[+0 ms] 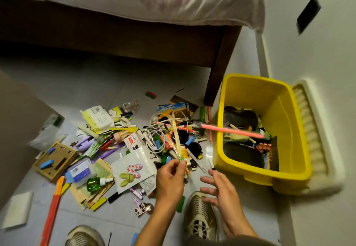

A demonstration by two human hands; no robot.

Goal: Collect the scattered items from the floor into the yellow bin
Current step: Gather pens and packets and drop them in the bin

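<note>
Head view. A person crouches over a heap of small items (138, 145) spread on the tiled floor (81, 84), just left of the yellow bin (289, 174). The bin stands beside the bed leg (217, 76) and against the wall, with a white ribbed lid (312, 130) propped behind it. It already holds dark objects and some stationery. A pink stick (231, 130) lies across the bin's near-left rim, blurred, apparently in flight or only just landed.

The left hand (169, 178) pinches the lower end of a long pale stick in a clear wrapper (178, 141), which rises from the fingers over the heap. A white cable (159, 136) loops round the stick's upper part; whether it is snagged on it cannot be told. The right hand (217, 190) hovers between heap and bin, fingers spread and relaxed, holding nothing. One shoe (200, 217) sits below the hands, another (84, 236) further from the bin.

Step in hand, as judged: carrying the wrapped stick to the bin. To do it well, lift the stick straight up out of the cable loops first, so the tangle is not dragged along. The free right hand could hold the cable down. Release low over the opening, lengthwise, so the stick does not perch on the rim. Most of the heap remains to be gathered.
</note>
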